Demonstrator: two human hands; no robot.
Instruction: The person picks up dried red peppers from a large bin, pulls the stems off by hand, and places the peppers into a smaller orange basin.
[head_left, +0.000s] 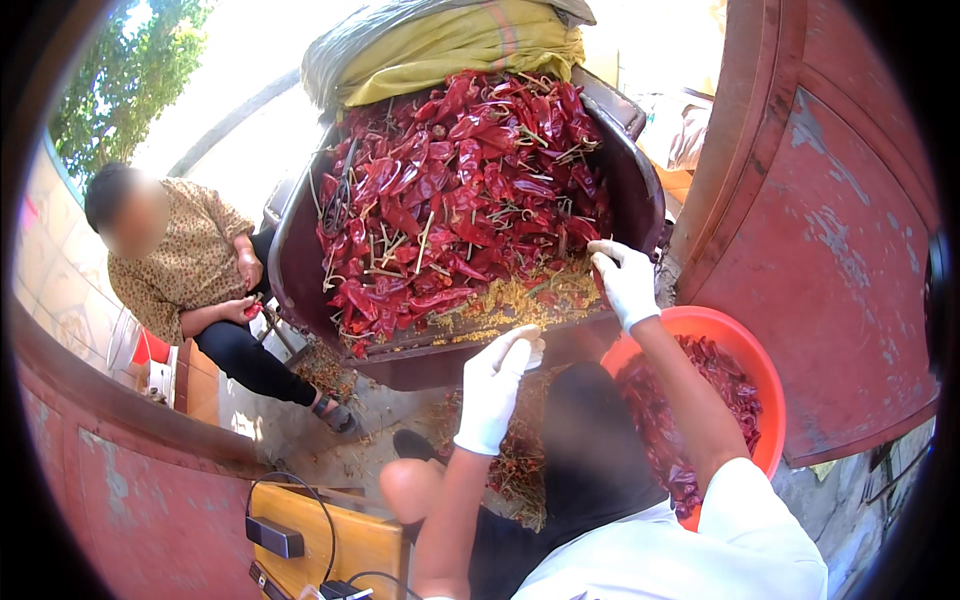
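Observation:
My left hand (500, 385), in a white glove, is raised at the front edge of the dark red cart (460, 360), fingers curled together; anything between them is unclear. My right hand (625, 285), also gloved, is at the cart's right front, fingers bent in a pinch beside the peppers; what it grips is hidden. The cart holds a large heap of dried red chili peppers (460, 180) with pale stems. Yellow seeds (520, 305) are scattered along its front. Under my right arm is an orange-red tub (755, 370) of peppers.
Another person (180, 270) sits at left, holding a red pepper (252, 308). Yellow and grey sacks (460, 50) top the heap. Red metal doors (810, 250) flank the space. A wooden stool (340, 520) with cables and black devices stands lower left. Stems litter the ground (330, 370).

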